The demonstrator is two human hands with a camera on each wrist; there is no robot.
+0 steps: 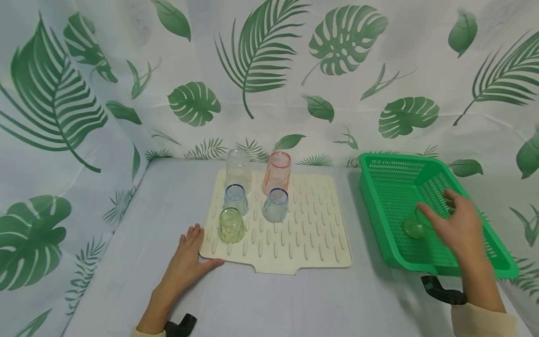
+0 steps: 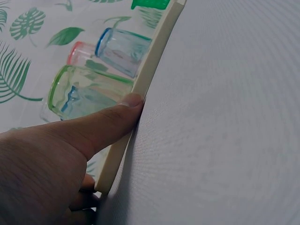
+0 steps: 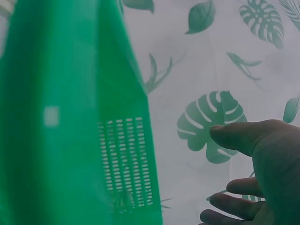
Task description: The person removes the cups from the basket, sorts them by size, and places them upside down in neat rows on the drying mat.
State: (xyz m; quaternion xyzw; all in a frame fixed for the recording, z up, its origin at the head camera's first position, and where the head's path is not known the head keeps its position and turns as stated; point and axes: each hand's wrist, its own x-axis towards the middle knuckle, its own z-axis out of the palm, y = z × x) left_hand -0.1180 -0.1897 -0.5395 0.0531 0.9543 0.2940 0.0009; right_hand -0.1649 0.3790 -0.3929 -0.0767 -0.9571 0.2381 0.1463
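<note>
My left hand (image 1: 188, 256) rests at the front left corner of a cream draining board (image 1: 313, 260), thumb along its front edge and fingers at its left side. On the board stand a green glass (image 1: 231, 225), two blue-rimmed glasses (image 1: 236, 199) (image 1: 275, 206), a clear glass (image 1: 238, 171) and a red-rimmed glass (image 1: 278, 173). Over the green basket (image 1: 376, 224) hovers my right hand (image 1: 461, 229), thumb and fingers spread apart with nothing between them. Inside the basket lies another green glass (image 1: 414, 228), partly hidden behind that hand.
A white table (image 1: 261, 304) carries the board and, at the right, the basket with its raised perforated walls. Behind them hangs a white cloth (image 1: 261, 135) printed with green leaves.
</note>
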